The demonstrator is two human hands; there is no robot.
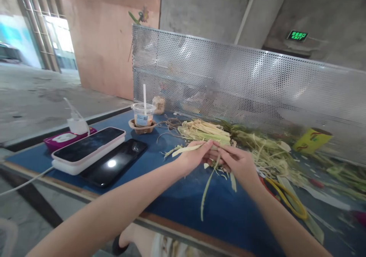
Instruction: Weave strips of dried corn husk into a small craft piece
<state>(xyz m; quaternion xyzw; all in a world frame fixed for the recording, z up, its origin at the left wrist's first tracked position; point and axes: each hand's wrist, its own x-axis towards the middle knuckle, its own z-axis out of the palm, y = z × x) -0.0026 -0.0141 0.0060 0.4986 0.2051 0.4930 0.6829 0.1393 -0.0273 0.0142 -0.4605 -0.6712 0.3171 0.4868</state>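
From far away I pinch thin leaf strips (pixel 187 149) in my nearly closed left grip (pixel 195 156) and right grip (pixel 238 163), likely against slipping, over the desk (pixel 180 201), a leafy pile (pixel 203 128) at eleven o'clock, maybe for easy reach.

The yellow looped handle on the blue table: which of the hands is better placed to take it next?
Probably the right hand: the yellow looped handle lies on its outer side, farther from the left hand. Both hold pale green strips.

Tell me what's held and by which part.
Left hand and right hand together hold pale green strips, loose ends trailing out; the exact gripped part is hidden.
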